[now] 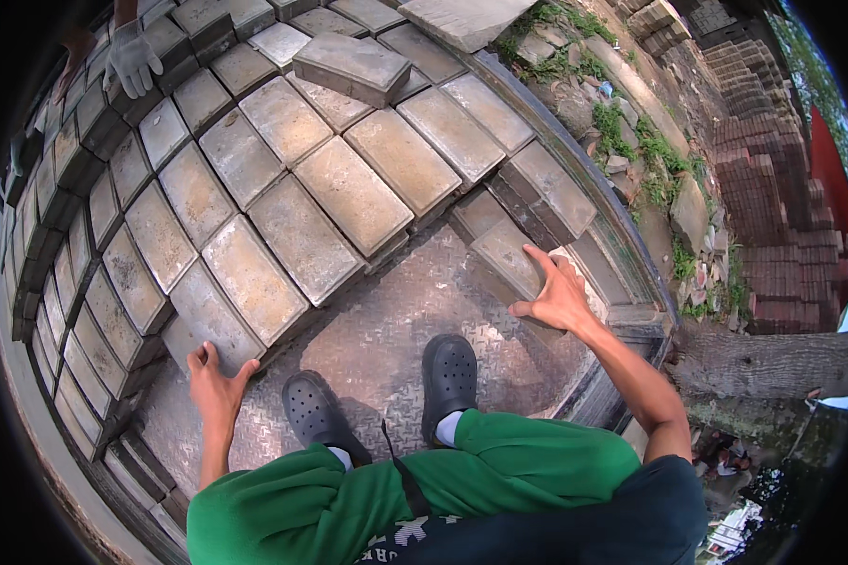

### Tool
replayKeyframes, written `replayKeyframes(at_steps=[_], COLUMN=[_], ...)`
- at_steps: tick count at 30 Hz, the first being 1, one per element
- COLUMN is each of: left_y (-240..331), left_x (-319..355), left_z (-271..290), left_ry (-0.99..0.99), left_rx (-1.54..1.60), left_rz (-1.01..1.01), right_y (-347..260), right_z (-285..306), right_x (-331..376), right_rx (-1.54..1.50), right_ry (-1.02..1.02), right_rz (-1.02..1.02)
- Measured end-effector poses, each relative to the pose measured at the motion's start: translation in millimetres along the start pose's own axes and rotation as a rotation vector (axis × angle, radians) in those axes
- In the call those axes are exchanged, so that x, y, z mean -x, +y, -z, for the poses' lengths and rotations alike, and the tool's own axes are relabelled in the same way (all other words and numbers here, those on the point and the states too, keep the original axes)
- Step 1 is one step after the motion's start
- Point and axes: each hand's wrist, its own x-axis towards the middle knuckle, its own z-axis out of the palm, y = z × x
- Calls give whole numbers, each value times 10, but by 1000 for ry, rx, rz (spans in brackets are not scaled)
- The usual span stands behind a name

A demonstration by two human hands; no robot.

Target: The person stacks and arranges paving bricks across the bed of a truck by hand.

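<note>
My left hand [219, 388] is at the near end of a grey paving block [209, 315] on the front edge of the stack, thumb on one side and fingers on the other. My right hand [558, 294] spans the near end of another paving block [507, 256], low by the right side wall. Its thumb and fingers grip opposite edges of that block. Beside it, a taller block [548, 188] stands against the wall. Both held blocks still rest among the others. The undersides of my fingers are hidden.
Stacked paving blocks [349, 188] fill the truck bed, with one loose block [350, 68] on top. My dark clogs [450, 377] stand on the metal floor [377, 320]. A co-worker's gloved hand [132, 61] is at far left. Reddish brick stacks [758, 179] stand outside, right.
</note>
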Motion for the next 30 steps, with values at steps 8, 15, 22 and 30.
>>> replayKeyframes(at_steps=[8,15,22,30], left_y=[46,75,107,64], left_x=[-46,19,17,-33], left_z=[37,56,76,129], left_ry=[-58,-56,-56,-87], left_rx=[-14,-26,9,-96], left_rz=[-15,44,25,40], right_y=[149,279,848,18], right_z=[-436,-850,-1098,-577], right_x=[-729,-851,-637,-837], right_rx=[124,277,279,339], right_ry=[231,499,593,534], right_rz=[-25,279,343,435])
